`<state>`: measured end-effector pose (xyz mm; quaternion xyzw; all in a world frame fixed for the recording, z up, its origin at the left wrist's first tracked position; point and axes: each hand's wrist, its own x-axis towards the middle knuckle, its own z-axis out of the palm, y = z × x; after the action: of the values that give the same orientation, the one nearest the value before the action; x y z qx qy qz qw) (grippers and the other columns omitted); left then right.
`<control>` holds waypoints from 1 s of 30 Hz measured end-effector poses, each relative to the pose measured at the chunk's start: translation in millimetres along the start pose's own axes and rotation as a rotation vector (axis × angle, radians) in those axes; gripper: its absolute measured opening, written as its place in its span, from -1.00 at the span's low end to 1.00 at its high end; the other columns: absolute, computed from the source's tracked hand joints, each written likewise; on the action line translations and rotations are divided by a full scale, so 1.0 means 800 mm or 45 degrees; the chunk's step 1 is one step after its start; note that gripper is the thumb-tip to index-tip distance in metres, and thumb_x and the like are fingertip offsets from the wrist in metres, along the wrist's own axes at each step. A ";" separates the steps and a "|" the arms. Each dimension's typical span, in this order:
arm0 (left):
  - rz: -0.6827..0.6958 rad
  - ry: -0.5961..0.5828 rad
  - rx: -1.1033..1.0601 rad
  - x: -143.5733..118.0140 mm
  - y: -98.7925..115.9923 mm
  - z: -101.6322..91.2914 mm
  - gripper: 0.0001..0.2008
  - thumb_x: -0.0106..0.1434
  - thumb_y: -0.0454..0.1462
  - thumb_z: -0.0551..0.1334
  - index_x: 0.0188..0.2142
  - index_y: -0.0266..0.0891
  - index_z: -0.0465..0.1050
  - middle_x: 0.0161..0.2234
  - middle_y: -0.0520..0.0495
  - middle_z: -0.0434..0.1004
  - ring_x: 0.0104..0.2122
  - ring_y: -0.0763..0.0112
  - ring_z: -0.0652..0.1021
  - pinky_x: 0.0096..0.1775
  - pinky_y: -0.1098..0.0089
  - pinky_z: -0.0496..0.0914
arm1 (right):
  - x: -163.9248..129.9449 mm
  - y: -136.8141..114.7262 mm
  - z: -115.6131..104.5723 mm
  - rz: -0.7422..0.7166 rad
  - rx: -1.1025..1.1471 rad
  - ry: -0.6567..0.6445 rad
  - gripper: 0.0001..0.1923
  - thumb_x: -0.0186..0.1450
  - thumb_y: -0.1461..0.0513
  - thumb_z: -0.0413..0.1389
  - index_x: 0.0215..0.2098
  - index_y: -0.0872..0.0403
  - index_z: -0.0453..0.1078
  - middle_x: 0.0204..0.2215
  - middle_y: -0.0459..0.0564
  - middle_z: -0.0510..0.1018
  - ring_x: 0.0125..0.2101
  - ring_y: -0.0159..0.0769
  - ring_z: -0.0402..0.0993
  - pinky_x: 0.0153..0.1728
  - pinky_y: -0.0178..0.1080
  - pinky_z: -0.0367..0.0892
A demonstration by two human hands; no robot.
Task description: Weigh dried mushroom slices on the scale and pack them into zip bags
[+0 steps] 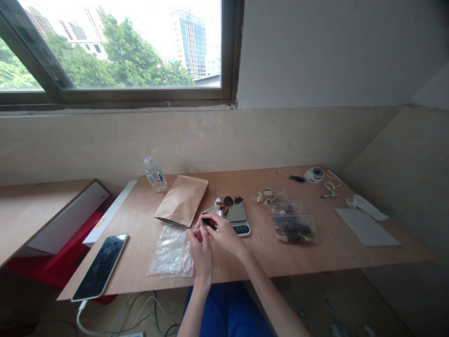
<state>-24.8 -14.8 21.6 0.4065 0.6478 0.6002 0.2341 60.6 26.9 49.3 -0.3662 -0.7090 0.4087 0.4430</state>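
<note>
In front of the scale, both my hands are closed around a small clear plastic bag [209,222] with dark dried pieces in it. My left hand [201,245] pinches its near left edge. My right hand [224,235] grips the bag from the right, its fingers partly covering the contents. Just behind, a kitchen scale [236,214] carries several brown dried pieces [228,201], and its display is too small to read. Flat clear zip bags [168,252] lie under and left of my left hand. A brown paper pouch [184,199] rests beyond them.
Right of the scale lie a bag of pale slices [267,195] and a zip bag of dark pieces [294,229]. A water bottle [155,175], phone [101,267], screwdriver [296,178], dome camera [315,174] and white sheet [368,228] are also on the table.
</note>
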 end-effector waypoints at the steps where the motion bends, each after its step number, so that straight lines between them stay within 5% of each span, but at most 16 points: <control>1: 0.002 0.004 -0.002 0.001 0.000 -0.001 -0.78 0.24 -0.09 0.07 -0.37 -0.19 0.20 -0.39 -0.04 0.45 -0.44 0.36 0.48 -0.39 0.38 0.32 | 0.001 0.000 0.001 0.012 0.007 -0.018 -0.68 0.22 0.30 0.01 -0.05 0.00 0.33 -0.13 -0.03 0.48 -0.13 -0.30 0.41 -0.10 -0.22 0.31; 10: -0.043 0.138 -0.053 0.008 0.004 -0.013 -0.73 0.21 -0.05 0.09 -0.41 -0.20 0.20 -0.45 0.02 0.40 -0.46 0.38 0.47 -0.42 0.39 0.33 | 0.006 0.007 0.010 -0.056 -0.064 -0.142 -0.72 0.25 0.30 0.00 -0.07 0.01 0.34 -0.14 -0.02 0.50 -0.13 -0.29 0.42 -0.10 -0.22 0.29; 15: -0.003 0.088 -0.101 0.001 0.012 -0.012 -0.76 0.23 -0.06 0.08 -0.39 -0.18 0.19 -0.33 -0.09 0.49 -0.33 0.31 0.52 -0.37 0.37 0.35 | 0.000 0.010 0.015 -0.050 -0.078 -0.158 -0.80 0.24 0.31 0.00 -0.29 0.02 0.47 -0.32 -0.04 0.56 -0.29 -0.28 0.48 -0.22 -0.25 0.34; 18: 0.010 -0.001 -0.103 -0.006 0.010 -0.009 -0.78 0.25 -0.09 0.05 -0.39 -0.17 0.18 -0.31 -0.11 0.50 -0.28 0.30 0.52 -0.32 0.36 0.35 | 0.002 0.014 0.017 0.137 -0.027 -0.090 -0.76 0.21 0.33 -0.01 -0.52 0.05 0.46 -0.56 -0.09 0.53 -0.55 -0.37 0.43 -0.49 -0.36 0.32; 22: -0.004 -0.046 -0.002 -0.011 0.008 -0.011 -0.78 0.24 -0.09 0.07 -0.41 -0.18 0.18 -0.48 0.00 0.43 -0.47 0.35 0.49 -0.39 0.37 0.34 | 0.014 0.018 0.017 0.574 0.130 0.005 -0.73 0.21 0.29 -0.04 -0.60 0.10 0.39 -0.76 -0.16 0.39 -0.82 -0.48 0.21 -0.80 -0.44 0.10; 26: -0.038 -0.028 -0.053 -0.009 0.011 -0.015 -0.78 0.24 -0.09 0.06 -0.39 -0.18 0.18 -0.40 -0.05 0.47 -0.44 0.36 0.51 -0.38 0.36 0.37 | 0.018 0.016 0.020 0.701 0.311 0.085 -0.84 0.21 0.21 0.00 -0.43 0.10 0.38 -0.57 -0.11 0.50 -0.68 -0.42 0.40 -0.74 -0.42 0.26; 30: -0.060 0.018 -0.218 -0.004 0.006 -0.016 -0.77 0.25 -0.09 0.07 -0.41 -0.18 0.15 -0.16 -0.19 0.49 -0.21 0.29 0.54 -0.25 0.31 0.41 | 0.007 -0.001 0.021 0.544 0.315 0.121 -0.73 0.18 0.16 0.09 -0.15 0.06 0.39 -0.18 0.02 0.53 -0.24 -0.27 0.50 -0.34 -0.29 0.44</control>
<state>-32.0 -25.0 27.4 0.3653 0.6052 0.6505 0.2777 43.4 27.5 47.1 -0.4697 -0.5384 0.5591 0.4207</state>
